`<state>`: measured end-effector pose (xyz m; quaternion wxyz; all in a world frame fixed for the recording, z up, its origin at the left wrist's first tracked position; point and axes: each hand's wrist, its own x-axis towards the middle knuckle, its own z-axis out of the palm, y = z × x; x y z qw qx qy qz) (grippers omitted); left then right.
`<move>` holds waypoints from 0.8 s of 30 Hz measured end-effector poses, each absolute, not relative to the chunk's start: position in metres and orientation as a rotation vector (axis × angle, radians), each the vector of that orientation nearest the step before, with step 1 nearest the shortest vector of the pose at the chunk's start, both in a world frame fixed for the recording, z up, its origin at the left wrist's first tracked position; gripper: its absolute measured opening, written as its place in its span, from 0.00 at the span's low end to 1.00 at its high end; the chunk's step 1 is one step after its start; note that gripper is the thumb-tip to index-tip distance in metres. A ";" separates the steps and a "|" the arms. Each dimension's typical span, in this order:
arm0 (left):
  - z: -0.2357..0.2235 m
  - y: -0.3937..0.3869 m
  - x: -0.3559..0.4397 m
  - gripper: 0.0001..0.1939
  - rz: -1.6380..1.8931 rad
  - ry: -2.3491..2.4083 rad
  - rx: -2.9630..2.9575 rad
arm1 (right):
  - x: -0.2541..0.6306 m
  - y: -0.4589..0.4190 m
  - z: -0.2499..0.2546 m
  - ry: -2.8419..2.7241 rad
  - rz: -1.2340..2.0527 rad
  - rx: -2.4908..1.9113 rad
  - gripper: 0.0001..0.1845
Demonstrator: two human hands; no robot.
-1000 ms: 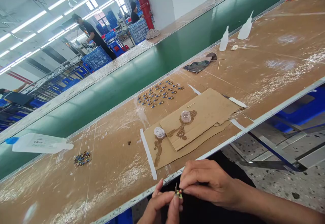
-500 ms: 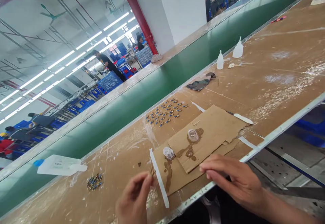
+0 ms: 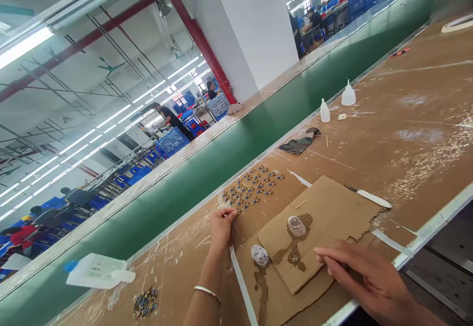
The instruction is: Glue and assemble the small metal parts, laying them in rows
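Observation:
My left hand (image 3: 222, 222) reaches forward over the brown worktable (image 3: 388, 134), fingers pinched together at the near-left edge of a laid-out group of several small blue and gold parts (image 3: 251, 190). What it pinches is too small to make out. My right hand (image 3: 364, 274) rests flat with fingers stretched out on the near edge of a stained cardboard sheet (image 3: 332, 217). Two small clear caps (image 3: 296, 225) (image 3: 259, 254) sit on the cardboard beside brown glue stains.
A heap of small parts (image 3: 146, 302) and a lying white bottle (image 3: 98, 272) are at left. Two small glue bottles (image 3: 324, 111) (image 3: 348, 94) and a dark rag (image 3: 300, 143) stand farther back. A green conveyor belt (image 3: 236, 139) runs behind the table. Other people work in the background.
My left hand has moved forward from near the table edge to the rows of small parts. My right hand has settled onto the cardboard. The view has tilted upward.

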<state>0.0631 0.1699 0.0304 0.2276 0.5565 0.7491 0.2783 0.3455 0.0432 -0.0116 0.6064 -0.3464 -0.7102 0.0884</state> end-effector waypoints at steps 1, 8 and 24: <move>0.030 0.171 0.063 0.11 0.747 2.072 1.540 | 0.346 0.043 -0.013 -1.649 0.182 -0.815 0.13; 0.041 0.160 0.051 0.09 0.689 2.098 1.586 | 0.346 0.044 -0.006 -1.694 0.122 -0.842 0.11; 0.023 0.017 -0.016 0.13 0.858 2.282 1.709 | 0.349 0.040 -0.031 -1.841 0.045 -0.961 0.12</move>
